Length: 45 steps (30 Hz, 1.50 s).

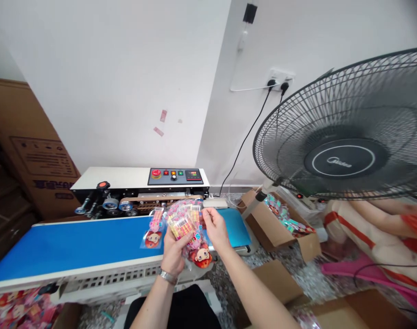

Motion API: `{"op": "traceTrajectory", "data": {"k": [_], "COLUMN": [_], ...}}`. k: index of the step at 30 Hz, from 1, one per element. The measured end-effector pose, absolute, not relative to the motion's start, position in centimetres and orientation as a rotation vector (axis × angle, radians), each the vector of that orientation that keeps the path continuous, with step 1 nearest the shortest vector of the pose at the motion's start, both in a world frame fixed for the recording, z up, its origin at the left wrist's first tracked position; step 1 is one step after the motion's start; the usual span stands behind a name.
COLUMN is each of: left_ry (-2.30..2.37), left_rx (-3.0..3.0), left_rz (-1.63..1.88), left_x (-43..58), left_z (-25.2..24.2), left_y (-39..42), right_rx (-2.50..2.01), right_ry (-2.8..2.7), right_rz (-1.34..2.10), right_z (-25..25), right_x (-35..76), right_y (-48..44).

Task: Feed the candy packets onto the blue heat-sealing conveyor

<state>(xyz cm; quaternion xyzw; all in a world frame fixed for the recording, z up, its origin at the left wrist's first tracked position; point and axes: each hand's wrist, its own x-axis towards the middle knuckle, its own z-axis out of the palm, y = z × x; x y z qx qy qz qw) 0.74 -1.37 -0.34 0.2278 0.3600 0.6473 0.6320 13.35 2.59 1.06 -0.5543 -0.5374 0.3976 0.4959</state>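
the left hand point(172, 256) is gripping a bundle of packets point(188, 228) printed with cartoon faces, fingers clamped around its lower part, above the near edge of the blue conveyor belt point(74, 246). the right hand point(215, 228) is pinching the bundle's top right edge, fingers together on it. one single packet point(154, 230) is lying on the belt just left of the bundle, before the sealing machine point(140, 183).

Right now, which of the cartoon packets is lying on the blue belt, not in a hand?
The single packet left of the left hand; the others are a held bunch.
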Motion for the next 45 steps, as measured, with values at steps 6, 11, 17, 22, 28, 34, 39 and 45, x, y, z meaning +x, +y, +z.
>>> {"op": "traceTrajectory", "data": {"k": [6, 11, 17, 22, 28, 34, 39, 45], "left_ry": [0.844, 0.879, 0.917, 0.896, 0.893, 0.864, 0.824, 0.892], "left_rx": [0.475, 0.570, 0.725, 0.716, 0.650, 0.529, 0.423, 0.268], "left_rz": [1.506, 1.497, 1.418, 1.406, 1.416, 1.471, 1.511, 1.554], "left_x": [0.9, 0.5, 0.1, 0.3, 0.5, 0.6, 0.7, 0.0], "left_z": [-0.4, -0.6, -0.4, -0.2, 0.0, -0.3, -0.7, -0.8], "left_y": [-1.3, -1.3, -1.4, -1.6, -1.8, -1.5, -1.4, -1.0], "right_rx": [-1.286, -1.196, -1.237, -1.269, -1.245, -1.215, -1.212, -1.322], "right_ry": [-1.333, -1.286, -1.730, -1.858, -1.852, -1.316, -1.174, -0.929], "right_rz": [0.922, 0.932, 1.000, 0.906, 0.854, 1.080, 1.009, 0.795], "right_z": [1.5, 2.7, 4.9, 5.5, 5.3, 2.8, 1.1, -0.8], "right_x": [12.9, 13.9, 16.6, 16.9, 16.5, 15.2, 13.7, 16.3], "right_y": [2.1, 2.6, 3.2, 2.8, 3.0, 1.7, 0.5, 3.9]}}
